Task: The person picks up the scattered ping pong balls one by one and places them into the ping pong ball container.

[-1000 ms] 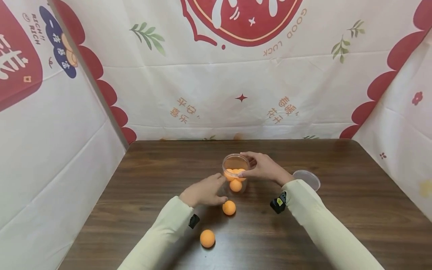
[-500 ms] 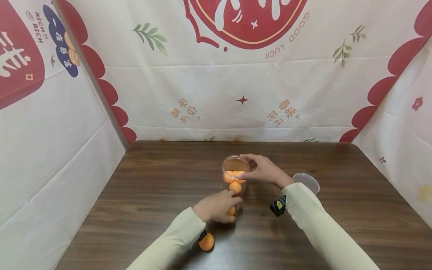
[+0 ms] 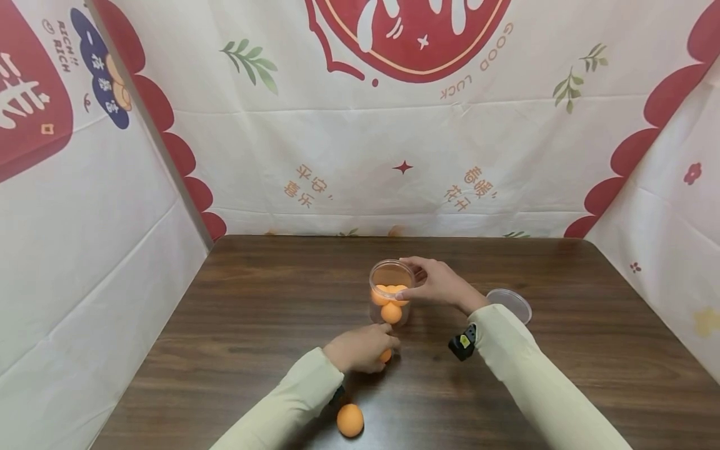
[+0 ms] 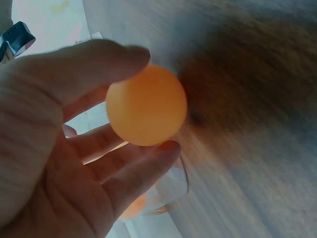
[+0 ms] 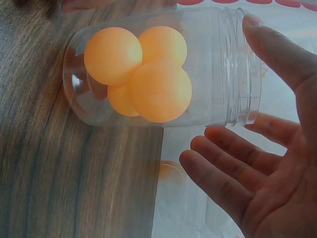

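Note:
A clear plastic jar (image 3: 392, 275) stands upright on the table with several orange balls (image 5: 161, 91) inside. My right hand (image 3: 441, 284) holds its rim from the right, thumb on the near side; in the right wrist view the thumb of the hand (image 5: 262, 163) touches the threaded neck. Just in front of the jar, my left hand (image 3: 360, 349) pinches an orange ball (image 4: 147, 105) between thumb and fingertips, low over the wood. Most of that ball is hidden in the head view. Another orange ball (image 3: 350, 420) lies on the table near my left wrist.
A clear round lid (image 3: 509, 304) lies on the table right of the jar, beside my right forearm. Printed white cloth (image 3: 337, 144) hangs behind the brown table (image 3: 253, 294) and along both its sides.
My left hand has come from beside the jar down to the ball in front of it and now pinches it. The ball near my wrist has shifted slightly nearer. My right hand stays at the rim.

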`<state>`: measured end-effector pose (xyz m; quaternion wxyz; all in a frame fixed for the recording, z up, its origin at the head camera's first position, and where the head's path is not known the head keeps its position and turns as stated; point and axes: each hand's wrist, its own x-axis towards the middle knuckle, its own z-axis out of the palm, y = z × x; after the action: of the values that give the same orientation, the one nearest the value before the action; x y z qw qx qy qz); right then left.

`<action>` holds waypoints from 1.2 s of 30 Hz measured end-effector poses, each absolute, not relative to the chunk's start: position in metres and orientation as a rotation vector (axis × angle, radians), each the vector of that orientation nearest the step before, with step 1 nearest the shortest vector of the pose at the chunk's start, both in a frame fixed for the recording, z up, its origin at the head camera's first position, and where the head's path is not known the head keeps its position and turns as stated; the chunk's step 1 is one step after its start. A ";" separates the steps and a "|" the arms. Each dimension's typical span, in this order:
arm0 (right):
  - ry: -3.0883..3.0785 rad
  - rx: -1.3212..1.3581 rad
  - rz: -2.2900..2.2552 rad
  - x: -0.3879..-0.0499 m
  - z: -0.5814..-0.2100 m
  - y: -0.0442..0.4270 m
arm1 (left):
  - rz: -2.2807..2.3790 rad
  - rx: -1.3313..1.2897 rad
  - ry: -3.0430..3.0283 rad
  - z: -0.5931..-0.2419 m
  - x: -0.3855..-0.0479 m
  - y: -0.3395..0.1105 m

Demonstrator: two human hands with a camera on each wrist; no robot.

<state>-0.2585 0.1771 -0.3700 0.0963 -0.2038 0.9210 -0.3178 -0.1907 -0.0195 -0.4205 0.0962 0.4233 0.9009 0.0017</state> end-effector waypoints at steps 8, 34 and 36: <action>2.737 -0.594 -0.925 -0.259 -0.369 0.176 | 0.031 1.214 2.669 -0.422 -0.192 -0.021; 2.725 -0.580 -0.973 -0.257 -0.370 0.176 | 0.213 1.174 2.733 -0.383 -0.204 -0.038; 2.722 -0.590 -0.971 -0.257 -0.370 0.176 | 0.224 1.180 2.735 -0.378 -0.204 -0.039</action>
<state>-0.2570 0.1764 -0.3697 0.0957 -0.1991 0.9186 -0.3277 -0.2045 -0.0388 -0.3784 0.0771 0.3939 0.9129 0.0748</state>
